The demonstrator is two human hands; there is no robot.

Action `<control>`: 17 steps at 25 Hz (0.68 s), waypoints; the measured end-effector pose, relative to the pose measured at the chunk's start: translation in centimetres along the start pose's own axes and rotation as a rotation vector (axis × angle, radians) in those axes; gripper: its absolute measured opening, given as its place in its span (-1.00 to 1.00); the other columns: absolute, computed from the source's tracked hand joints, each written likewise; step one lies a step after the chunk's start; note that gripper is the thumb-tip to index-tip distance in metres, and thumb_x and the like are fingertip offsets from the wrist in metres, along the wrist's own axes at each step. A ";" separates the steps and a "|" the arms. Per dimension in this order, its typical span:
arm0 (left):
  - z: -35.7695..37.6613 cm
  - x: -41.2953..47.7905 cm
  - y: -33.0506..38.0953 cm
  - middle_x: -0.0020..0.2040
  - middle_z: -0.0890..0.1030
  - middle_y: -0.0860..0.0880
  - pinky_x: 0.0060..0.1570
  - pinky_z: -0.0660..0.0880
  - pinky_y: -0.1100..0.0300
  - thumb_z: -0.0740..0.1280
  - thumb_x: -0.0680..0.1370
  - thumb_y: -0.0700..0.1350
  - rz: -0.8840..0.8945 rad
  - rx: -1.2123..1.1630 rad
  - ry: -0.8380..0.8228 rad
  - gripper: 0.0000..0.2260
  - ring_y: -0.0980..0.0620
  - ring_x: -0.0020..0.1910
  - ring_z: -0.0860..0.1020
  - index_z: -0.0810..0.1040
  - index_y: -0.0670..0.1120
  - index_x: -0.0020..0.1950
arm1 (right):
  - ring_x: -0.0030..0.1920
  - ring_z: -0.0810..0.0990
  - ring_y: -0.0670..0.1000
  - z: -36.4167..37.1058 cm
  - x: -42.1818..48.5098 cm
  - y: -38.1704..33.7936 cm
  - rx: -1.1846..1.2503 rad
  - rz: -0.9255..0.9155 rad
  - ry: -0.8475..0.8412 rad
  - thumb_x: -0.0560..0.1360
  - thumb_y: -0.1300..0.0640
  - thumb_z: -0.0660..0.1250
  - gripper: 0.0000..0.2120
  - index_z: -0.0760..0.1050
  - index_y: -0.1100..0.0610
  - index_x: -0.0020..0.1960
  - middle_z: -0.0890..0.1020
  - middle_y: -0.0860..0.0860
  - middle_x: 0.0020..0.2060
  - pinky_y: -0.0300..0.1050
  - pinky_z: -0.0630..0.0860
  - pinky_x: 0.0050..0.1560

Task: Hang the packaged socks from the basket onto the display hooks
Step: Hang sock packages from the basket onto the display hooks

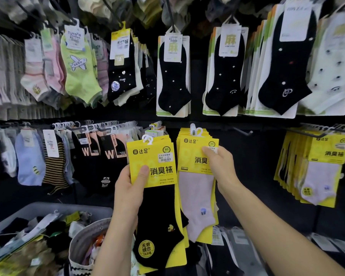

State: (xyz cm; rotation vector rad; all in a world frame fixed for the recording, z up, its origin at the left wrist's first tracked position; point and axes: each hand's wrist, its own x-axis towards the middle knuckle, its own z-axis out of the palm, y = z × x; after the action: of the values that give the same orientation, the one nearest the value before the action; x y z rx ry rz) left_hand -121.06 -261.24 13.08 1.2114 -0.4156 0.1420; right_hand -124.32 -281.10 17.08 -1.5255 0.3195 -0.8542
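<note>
The left hand [127,188] grasps a black-sock pack [157,176] by the left edge of its yellow card, thumb pressed flat on the front and fingers behind. The pack is held upright in front of the lower row of the rack, off any hook, and its white plastic hanger [147,139] is free at the top. The card carries a price sticker, and a small yellow duck is stitched on the black sock.

Just to the right, the right hand [221,166] holds the upper right of the front card in a stack of lilac-sock packs [195,186], fingers curled over its face. That stack hangs from a display hook [193,130], touching the held pack's right side.

Near and to the left, a pale woven basket [82,240] holds loose socks in mixed colours. Beside it a grey tub [48,208] is heaped with more socks and yellow cards.

Far right on the same row hangs another stack of yellow packs [317,176]. Above it are black dotted socks [173,76] on white cards.
</note>
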 end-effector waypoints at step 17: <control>3.7 -1.2 -1.8 -0.09 0.68 -0.02 -0.12 0.59 0.12 0.38 0.49 -0.12 0.038 0.117 -0.046 -0.93 -0.01 -0.11 0.66 0.58 0.01 -0.04 | -0.27 0.45 -0.15 -1.4 -3.7 -0.2 -0.339 -0.315 -0.127 0.36 -0.16 0.41 -0.71 0.47 0.03 -0.13 0.51 -0.09 -0.25 -0.23 0.41 -0.22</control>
State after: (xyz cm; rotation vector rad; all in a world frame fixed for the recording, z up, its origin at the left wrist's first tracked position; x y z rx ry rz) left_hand -122.42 -265.16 12.12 1.3240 -0.4755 0.1729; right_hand -127.79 -279.68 15.99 -1.9732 0.1352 -0.9765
